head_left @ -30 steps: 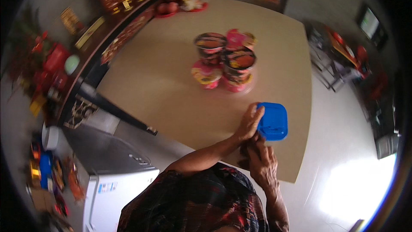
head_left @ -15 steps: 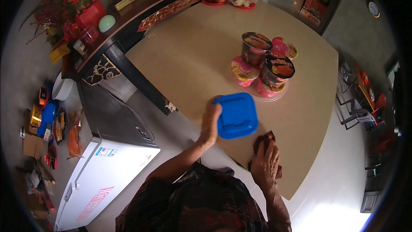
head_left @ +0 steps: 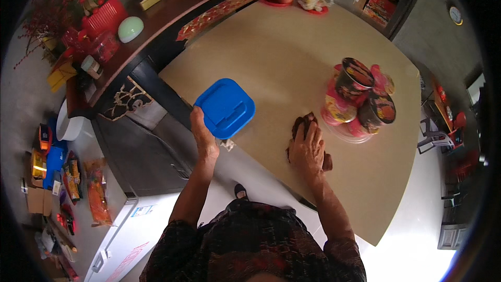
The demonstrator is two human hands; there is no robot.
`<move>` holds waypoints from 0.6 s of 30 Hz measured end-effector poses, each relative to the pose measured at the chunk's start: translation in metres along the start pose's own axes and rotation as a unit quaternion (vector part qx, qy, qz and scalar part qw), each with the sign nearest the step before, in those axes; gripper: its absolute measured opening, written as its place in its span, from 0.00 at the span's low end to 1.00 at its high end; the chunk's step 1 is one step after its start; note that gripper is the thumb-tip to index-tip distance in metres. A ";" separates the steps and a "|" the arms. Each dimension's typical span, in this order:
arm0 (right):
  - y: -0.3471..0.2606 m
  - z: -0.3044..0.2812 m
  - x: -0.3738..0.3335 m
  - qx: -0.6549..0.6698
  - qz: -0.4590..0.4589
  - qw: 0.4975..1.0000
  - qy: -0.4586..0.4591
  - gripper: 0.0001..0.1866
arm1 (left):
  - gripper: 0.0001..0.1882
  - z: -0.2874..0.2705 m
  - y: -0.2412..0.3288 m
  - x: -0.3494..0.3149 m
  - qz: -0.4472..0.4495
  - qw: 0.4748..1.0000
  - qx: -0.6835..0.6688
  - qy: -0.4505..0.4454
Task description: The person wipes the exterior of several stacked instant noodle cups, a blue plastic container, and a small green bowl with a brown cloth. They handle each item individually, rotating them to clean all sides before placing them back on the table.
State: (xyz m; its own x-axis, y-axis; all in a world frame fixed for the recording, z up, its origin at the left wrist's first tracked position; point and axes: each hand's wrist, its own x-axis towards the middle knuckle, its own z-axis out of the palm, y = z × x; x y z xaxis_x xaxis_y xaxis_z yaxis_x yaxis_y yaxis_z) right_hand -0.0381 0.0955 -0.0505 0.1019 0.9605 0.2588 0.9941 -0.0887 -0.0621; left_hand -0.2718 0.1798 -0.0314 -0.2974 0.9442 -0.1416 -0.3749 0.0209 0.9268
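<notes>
My left hand (head_left: pixel 204 134) grips the near left edge of a square blue plastic container (head_left: pixel 227 108) with rounded corners and a recessed top. It is held over the table's left edge; whether it is a whole box or only a lid, I cannot tell. Pressed down on the tan table (head_left: pixel 271 62), my right hand (head_left: pixel 308 151) has its fingers over a crumpled dark brown cloth (head_left: pixel 327 162). To the right of that hand, several instant noodle cups (head_left: pixel 378 108), black and pink, are stacked on a round clear tray (head_left: pixel 347 134).
Fruit on a red plate (head_left: pixel 275 3) and a plastic bag (head_left: pixel 314 0) lie at the table's far end. Along the left runs a dark wooden shelf (head_left: pixel 156 26) with a red flowerpot (head_left: pixel 106 15). A white chest freezer (head_left: pixel 151 222) stands lower left; chairs (head_left: pixel 436 133) are beyond the right edge.
My left hand has carried the blue container leftward and away from me. My right hand has slid the cloth farther forward on the table. The whole view has shifted, putting the cups farther right.
</notes>
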 end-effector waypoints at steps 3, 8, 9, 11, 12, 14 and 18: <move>-0.021 0.017 0.033 -0.005 -0.001 1.000 -0.004 0.35 | 0.42 -0.027 0.018 0.028 0.030 0.999 -0.012 0.020; -0.092 0.028 0.089 -0.008 -0.086 0.993 -0.085 0.36 | 0.38 -0.053 0.041 0.048 0.050 0.995 -0.035 0.081; -0.108 0.034 0.093 0.011 -0.158 0.984 -0.077 0.31 | 0.36 -0.057 0.042 0.050 0.049 0.993 -0.038 0.105; -0.137 0.041 0.094 0.085 -0.297 0.950 -0.038 0.21 | 0.37 -0.072 0.039 0.059 0.080 0.991 -0.042 0.096; -0.142 0.041 0.094 0.174 -0.362 0.913 -0.075 0.20 | 0.39 -0.077 0.040 0.063 0.089 0.991 -0.042 0.093; -0.143 0.024 0.098 0.309 -0.383 0.867 -0.082 0.19 | 0.37 -0.082 0.042 0.068 0.088 0.990 -0.050 0.099; -0.075 -0.009 0.109 0.247 -0.194 0.947 0.070 0.19 | 0.31 -0.070 0.044 0.065 0.040 0.993 0.041 0.102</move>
State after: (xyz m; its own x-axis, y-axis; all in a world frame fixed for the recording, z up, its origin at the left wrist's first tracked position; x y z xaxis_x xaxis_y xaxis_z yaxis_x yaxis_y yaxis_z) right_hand -0.1014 0.2046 -0.0085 -0.2293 0.8480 0.4778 0.8231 0.4309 -0.3698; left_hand -0.3691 0.2194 -0.0239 -0.4977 0.8581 -0.1265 -0.2731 -0.0166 0.9618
